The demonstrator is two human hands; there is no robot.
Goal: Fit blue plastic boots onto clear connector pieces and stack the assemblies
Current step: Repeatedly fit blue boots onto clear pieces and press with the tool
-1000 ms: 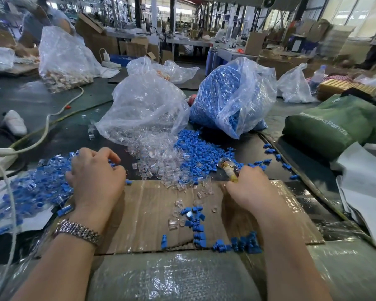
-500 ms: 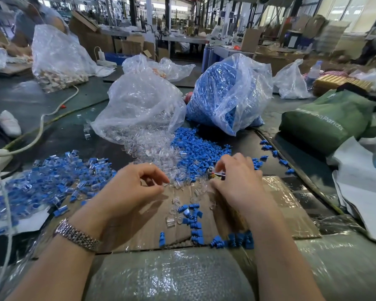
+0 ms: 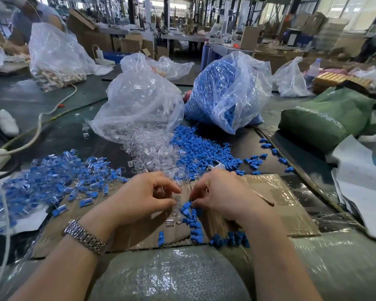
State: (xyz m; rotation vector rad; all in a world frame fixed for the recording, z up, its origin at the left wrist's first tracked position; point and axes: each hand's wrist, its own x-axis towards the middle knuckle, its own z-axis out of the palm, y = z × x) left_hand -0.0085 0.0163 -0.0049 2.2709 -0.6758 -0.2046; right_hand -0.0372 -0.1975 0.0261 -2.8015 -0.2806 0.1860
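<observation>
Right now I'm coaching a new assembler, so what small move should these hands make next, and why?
Probably bring the two hands together and push the boot onto the connector. The left hand pinches a clear connector piece, the right hand pinches a blue boot, and the two parts sit close but apart above the cardboard sheet.

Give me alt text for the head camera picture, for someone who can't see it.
Two hands meet over a cardboard sheet: the left hand pinches a clear connector, the right hand a blue boot. Finished assemblies lie left; bags of clear connectors and blue boots sit behind.
</observation>
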